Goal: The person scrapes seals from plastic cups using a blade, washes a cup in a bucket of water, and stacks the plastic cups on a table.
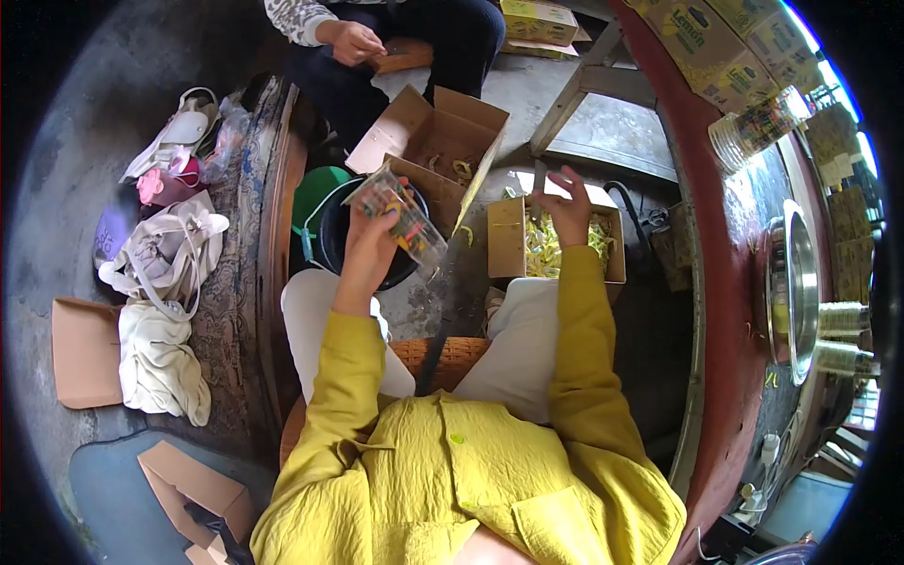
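My left hand (pixel 370 247) is wrapped around a clear plastic cup (pixel 407 218) with a colourful print. The cup is tilted, above a dark bucket (pixel 331 226) and beside an open cardboard box (pixel 452 141) with a few small yellowish pieces in it. My right hand (pixel 569 209) is raised over a smaller open cardboard box (pixel 507 235) filled with small yellow-and-white wrapped pieces (pixel 546 247). Its thumb and fingers are apart, and I see nothing between them.
Across from me sits another person, one hand (pixel 354 42) in front of the lap. Bags (pixel 165 254) lie on a carved bench at left. At right, a red-edged table holds stacked plastic cups (pixel 758 130), a metal basin (pixel 800 292) and lemon-printed cartons (pixel 692 38). A wooden stool (pixel 617 85) stands ahead.
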Demonstrator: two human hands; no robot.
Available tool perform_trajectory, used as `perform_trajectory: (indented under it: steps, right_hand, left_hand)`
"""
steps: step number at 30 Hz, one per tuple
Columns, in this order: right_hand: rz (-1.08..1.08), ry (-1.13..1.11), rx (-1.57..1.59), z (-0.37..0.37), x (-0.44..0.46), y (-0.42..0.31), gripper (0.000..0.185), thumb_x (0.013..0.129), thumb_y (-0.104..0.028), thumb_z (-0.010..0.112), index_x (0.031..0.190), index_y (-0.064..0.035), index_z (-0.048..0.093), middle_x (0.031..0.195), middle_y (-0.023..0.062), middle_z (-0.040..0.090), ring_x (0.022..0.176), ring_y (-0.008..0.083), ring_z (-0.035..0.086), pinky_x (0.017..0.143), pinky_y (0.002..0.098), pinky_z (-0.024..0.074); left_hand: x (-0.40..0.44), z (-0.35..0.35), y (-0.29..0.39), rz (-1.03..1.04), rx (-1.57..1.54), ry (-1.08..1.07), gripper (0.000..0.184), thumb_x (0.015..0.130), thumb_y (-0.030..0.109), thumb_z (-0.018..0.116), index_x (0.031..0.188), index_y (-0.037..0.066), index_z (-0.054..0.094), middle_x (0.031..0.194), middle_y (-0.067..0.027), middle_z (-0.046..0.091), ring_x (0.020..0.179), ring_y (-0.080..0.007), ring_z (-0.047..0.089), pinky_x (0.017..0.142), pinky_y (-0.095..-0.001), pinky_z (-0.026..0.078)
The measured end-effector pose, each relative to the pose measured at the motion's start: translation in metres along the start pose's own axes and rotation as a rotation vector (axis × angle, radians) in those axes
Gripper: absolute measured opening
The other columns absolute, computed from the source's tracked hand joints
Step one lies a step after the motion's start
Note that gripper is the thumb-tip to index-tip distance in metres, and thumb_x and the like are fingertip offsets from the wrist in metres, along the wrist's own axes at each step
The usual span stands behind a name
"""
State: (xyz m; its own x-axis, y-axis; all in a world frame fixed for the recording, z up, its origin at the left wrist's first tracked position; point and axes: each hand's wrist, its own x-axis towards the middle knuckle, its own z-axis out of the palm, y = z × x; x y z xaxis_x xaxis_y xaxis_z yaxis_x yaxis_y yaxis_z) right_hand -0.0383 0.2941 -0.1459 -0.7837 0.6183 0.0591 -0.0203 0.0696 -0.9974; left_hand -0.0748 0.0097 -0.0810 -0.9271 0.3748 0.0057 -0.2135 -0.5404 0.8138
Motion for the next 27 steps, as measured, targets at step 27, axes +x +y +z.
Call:
perform_trajectory:
  steps: [27]
  right_hand:
    - [-0.005, 0.091, -0.099, 0.016, -0.020, 0.022, 0.063, 0.060, -0.005, 0.076, 0.115, -0.0037, 0.046, 0.102, 0.0141, 0.056, 0.077, 0.0150, 0.056, 0.066, 0.0253, 0.0473]
  left_hand:
    - [0.038, -0.124, -0.080, -0.563, -0.460, 0.377, 0.024, 0.078, 0.019, 0.059, 0.097, 0.011, 0.045, 0.086, -0.0083, 0.048, 0.075, -0.0209, 0.052, 0.065, -0.0359, 0.046]
